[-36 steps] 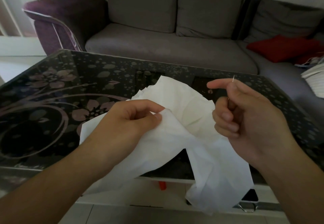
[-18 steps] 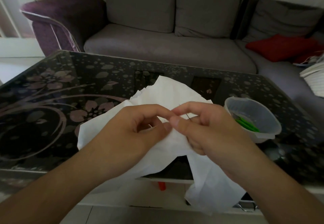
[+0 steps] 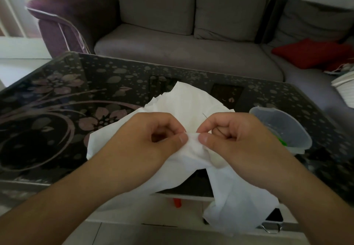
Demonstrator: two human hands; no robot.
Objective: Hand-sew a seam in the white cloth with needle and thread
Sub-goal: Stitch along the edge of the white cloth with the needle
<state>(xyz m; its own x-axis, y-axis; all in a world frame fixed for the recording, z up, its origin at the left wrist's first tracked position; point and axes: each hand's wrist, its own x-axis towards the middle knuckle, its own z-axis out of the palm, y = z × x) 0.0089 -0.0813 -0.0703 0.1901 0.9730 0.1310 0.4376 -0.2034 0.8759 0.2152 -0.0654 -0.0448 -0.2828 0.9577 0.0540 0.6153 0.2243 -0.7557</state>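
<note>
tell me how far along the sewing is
Done: no finished stitching is visible on the white cloth. In hand: both hands pinch one fold, left hand beside right hand, the needle sticking up from the right hand's grip. Left: apparently most of the seam; thread too fine to see.

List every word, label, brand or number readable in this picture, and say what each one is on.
None can be read.
The table carries only a flower pattern, no lettering.
The white cloth, the plastic tub and the sofa show no print or label.
</note>
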